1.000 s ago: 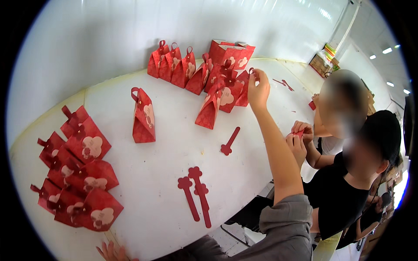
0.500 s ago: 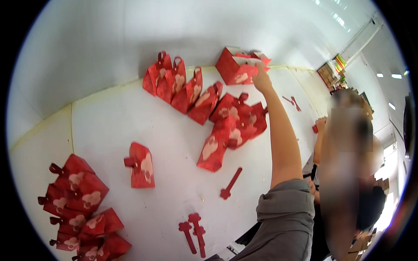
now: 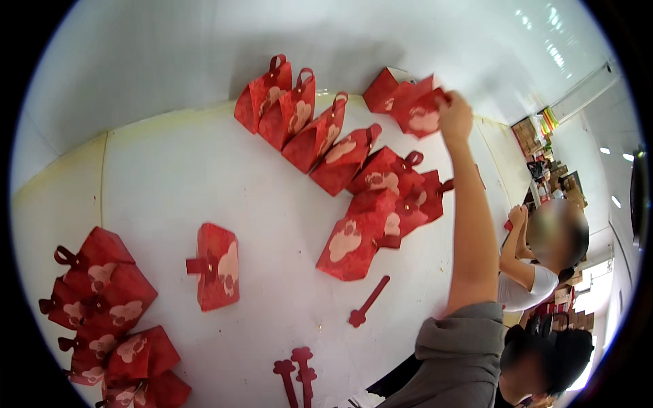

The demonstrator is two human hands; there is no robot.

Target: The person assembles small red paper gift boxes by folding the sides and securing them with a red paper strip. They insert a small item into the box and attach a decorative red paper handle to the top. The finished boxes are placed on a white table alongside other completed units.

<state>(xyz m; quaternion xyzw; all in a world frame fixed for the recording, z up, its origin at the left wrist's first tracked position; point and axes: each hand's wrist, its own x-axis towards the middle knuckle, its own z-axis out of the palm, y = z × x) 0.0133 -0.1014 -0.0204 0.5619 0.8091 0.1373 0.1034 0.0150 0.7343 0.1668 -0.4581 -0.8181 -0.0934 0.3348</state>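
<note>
At the far side of the table, my right hand [image 3: 456, 119] has its fingers closed on the edge of a red paper gift box [image 3: 420, 112] with a pale flower print. That box is tilted in front of another red box [image 3: 381, 92] by the wall. Nearer to me, a row of folded red gift boxes [image 3: 299, 115] with strap handles runs diagonally to a bunch of more boxes [image 3: 347, 245] beside my right forearm. One single box [image 3: 219, 268] lies left of the middle, its strap sticking out. My left hand is out of the picture.
A cluster of red boxes [image 3: 126, 299] lies at the lower left. Dark red flower-ended straps [image 3: 371, 299] lie near the front edge, with several more [image 3: 303, 374] below. A white wall [image 3: 170, 61] borders the table's far side. Two people [image 3: 530, 279] are on the right.
My right hand has moved right and a little nearer, with a red gift box now in its grip, away from the box by the wall. The view has shifted.
</note>
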